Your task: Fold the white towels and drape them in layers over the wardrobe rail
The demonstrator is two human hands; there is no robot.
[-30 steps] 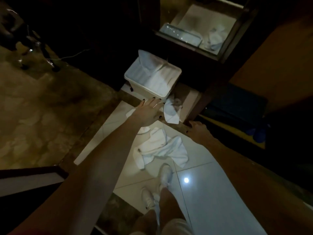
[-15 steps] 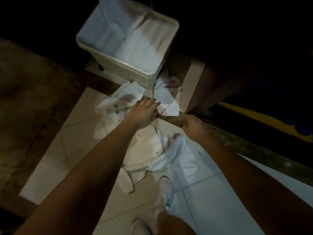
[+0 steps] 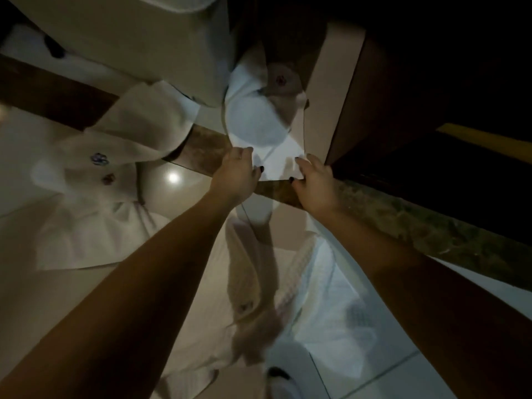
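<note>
Head view: dim, blurred; looking steeply down.
Floor: pale glossy tile (image 3: 388, 378), crossed by a dark stone strip (image 3: 417, 223) running from centre to right of frame.
Bin: pale plastic bin (image 3: 129, 38) at top left, standing on the floor.
Towels: several white towels loose on the floor; one with small embroidered marks (image 3: 95, 180) at left, one crumpled (image 3: 325, 306) at lower centre, one (image 3: 259, 125) at upper centre beside the bin.
Hands: left hand (image 3: 234, 175) and right hand (image 3: 315, 182) both on the near edge of the upper-centre towel, fingers curled on the cloth, apparently pinching its corners.
Step (judged): picking up a towel to fold; none folded yet.
Next move (judged): lift clear, match corners, fold. Wardrobe rail not in frame.
</note>
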